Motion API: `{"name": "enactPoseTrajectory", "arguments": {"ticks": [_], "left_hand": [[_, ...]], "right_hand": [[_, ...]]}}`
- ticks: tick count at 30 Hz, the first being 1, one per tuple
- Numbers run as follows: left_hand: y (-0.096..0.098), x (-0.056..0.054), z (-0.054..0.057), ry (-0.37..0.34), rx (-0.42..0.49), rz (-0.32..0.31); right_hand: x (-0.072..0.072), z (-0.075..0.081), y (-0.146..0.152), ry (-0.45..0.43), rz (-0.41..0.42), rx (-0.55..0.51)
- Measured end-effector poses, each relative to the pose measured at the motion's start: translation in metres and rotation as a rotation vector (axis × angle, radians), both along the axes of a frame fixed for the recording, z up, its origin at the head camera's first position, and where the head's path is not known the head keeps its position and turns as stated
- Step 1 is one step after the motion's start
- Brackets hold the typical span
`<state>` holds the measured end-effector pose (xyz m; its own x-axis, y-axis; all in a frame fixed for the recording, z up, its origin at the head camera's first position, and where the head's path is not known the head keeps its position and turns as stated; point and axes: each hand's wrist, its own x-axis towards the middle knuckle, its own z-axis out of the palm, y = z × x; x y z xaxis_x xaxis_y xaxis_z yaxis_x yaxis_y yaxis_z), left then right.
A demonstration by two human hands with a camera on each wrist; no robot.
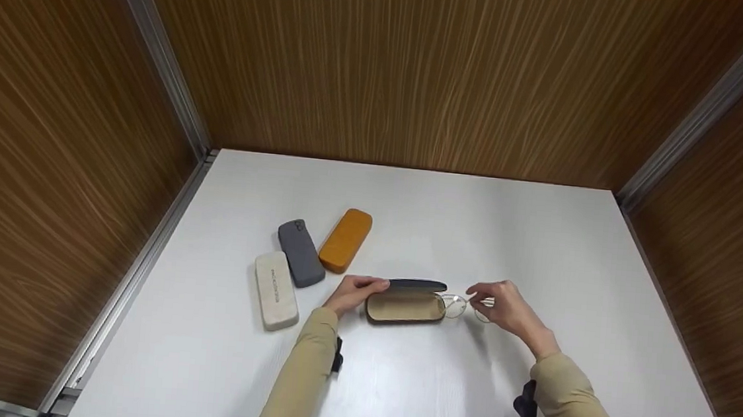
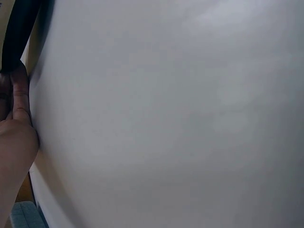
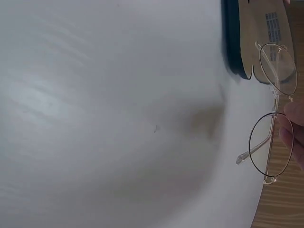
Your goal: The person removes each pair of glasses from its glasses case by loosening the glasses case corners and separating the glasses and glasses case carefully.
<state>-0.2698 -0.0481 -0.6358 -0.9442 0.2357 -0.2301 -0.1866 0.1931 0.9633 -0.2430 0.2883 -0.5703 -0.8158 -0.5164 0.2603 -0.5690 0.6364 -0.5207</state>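
Observation:
A dark glasses case [image 1: 405, 308] with a beige lining lies with its lid raised on the white table. At its left end my left hand [image 1: 353, 293] grips it, with the thumb by the lid's corner; the other fingers are partly hidden. In the left wrist view only part of that hand [image 2: 18, 128] and a dark edge of the case [image 2: 19, 33] show. My right hand [image 1: 506, 308] pinches thin-framed glasses [image 1: 454, 306] near the bridge, just right of the case. In the right wrist view, the round-lensed glasses [image 3: 271, 145] have their temples toward the case.
To the left lie three more cases: an orange one [image 1: 346, 239], a grey one [image 1: 301, 253] and an off-white one [image 1: 277, 290] with lettering. Wood-grain panels [image 1: 382, 70] stand behind and at both sides of the white table [image 1: 509, 226].

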Motion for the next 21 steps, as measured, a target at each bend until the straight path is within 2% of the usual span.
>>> {"name": "enactPoseTrajectory", "arguments": {"ticks": [4,9,16,21], "left_hand": [[0.000,0.000,0.002,-0.015,-0.012,0.010],[0.000,-0.001,0.004,-0.034,-0.014,0.027],[0.000,-0.001,0.001,0.009,0.008,0.009],[0.000,0.001,0.002,0.012,0.004,0.006]], "right_hand": [[-0.004,-0.004,0.014,-0.066,-0.039,0.006],[-0.010,-0.007,0.025,-0.097,-0.056,0.011],[-0.016,-0.009,0.031,-0.165,-0.119,0.038],[-0.022,-0.012,0.035,-0.200,-0.159,0.059]]}}
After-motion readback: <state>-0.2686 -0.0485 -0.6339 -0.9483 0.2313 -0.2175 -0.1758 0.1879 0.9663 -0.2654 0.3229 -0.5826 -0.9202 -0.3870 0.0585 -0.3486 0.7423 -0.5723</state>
